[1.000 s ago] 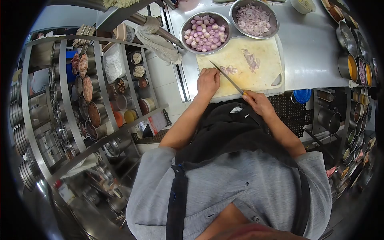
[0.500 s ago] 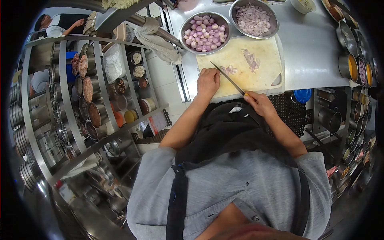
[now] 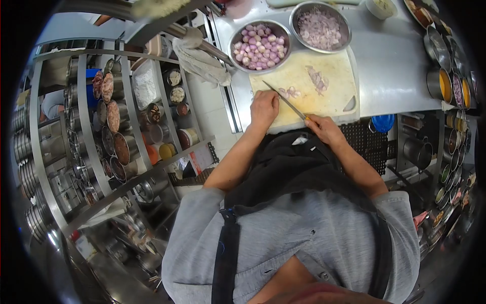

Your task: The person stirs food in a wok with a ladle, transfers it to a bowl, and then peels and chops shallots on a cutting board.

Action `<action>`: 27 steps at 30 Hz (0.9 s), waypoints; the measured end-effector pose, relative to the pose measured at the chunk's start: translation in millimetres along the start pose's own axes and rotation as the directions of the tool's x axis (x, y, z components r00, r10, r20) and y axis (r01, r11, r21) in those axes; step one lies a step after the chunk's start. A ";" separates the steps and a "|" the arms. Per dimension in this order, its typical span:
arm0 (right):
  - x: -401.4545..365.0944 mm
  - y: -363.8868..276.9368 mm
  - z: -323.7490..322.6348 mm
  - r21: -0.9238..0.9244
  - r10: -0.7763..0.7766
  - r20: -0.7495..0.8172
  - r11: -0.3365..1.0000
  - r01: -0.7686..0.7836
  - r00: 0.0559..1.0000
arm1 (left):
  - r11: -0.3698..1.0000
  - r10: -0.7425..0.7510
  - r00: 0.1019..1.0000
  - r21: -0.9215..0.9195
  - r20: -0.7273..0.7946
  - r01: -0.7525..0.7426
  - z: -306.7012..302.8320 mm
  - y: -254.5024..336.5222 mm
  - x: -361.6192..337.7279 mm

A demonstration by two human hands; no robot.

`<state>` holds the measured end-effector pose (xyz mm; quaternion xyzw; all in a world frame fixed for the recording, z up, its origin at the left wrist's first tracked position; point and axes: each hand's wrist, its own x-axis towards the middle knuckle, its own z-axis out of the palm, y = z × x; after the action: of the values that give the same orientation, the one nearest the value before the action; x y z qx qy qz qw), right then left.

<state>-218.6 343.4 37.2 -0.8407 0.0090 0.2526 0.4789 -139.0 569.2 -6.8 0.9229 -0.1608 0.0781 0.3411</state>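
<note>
My right hand [image 3: 325, 128] is wrapped round the handle of a knife [image 3: 286, 102], whose blade slants up and left over the near part of the cutting board [image 3: 340, 66]. Close to the blade's left side, my left hand [image 3: 265, 108] rests on the board with its fingers curled in. Whatever those fingers hold is hidden. Small slices of shallot [image 3: 290, 92] lie just right of the blade, and a longer heap of sliced shallots [image 3: 318, 80] sits further right on the board.
Behind the board stand a metal bowl of peeled whole shallots [image 3: 259, 45] and a metal colander of cut shallots [image 3: 320, 28]. Pots [image 3: 439, 85] line the right side of the steel counter [image 3: 392, 76]. A shelf rack [image 3: 91, 121] with food containers is at left, with a grey cloth [image 3: 200, 63] hanging nearby.
The knife and my right hand have shifted slightly left, and the blade tip sits a little lower. My left hand stays nearly in place. The person at upper left has mostly left the view.
</note>
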 end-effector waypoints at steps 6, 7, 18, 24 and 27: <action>-5.7 11.9 -20.9 -0.175 -0.158 -0.141 0.976 0.132 0.977 | 0.999 0.042 0.999 0.014 0.014 -0.043 3.3 -2.0 1.8; -4.7 14.2 -27.4 -0.237 -0.193 -0.165 0.960 0.151 0.967 | 1.000 0.028 0.999 -0.010 0.030 -0.027 4.4 -3.3 1.0; 9.2 28.4 -76.8 -0.524 -0.563 -0.458 0.796 0.302 0.688 | 0.993 0.100 0.995 -0.057 -0.015 -0.101 4.5 -13.9 -13.4; 48.5 45.6 -166.3 -0.113 -0.201 -0.826 0.974 0.195 0.526 | 0.996 0.085 0.996 -0.016 -0.012 -0.086 5.4 -9.0 -5.8; 85.1 61.8 -228.2 -0.072 -0.134 -0.899 0.984 0.160 0.417 | 0.999 0.029 0.999 -0.016 0.015 -0.029 7.7 -9.2 -3.3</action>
<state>-65.3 144.4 45.3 -0.8370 0.1926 -0.2775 0.4305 -138.7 571.6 -19.0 0.9184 -0.1774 0.0746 0.3457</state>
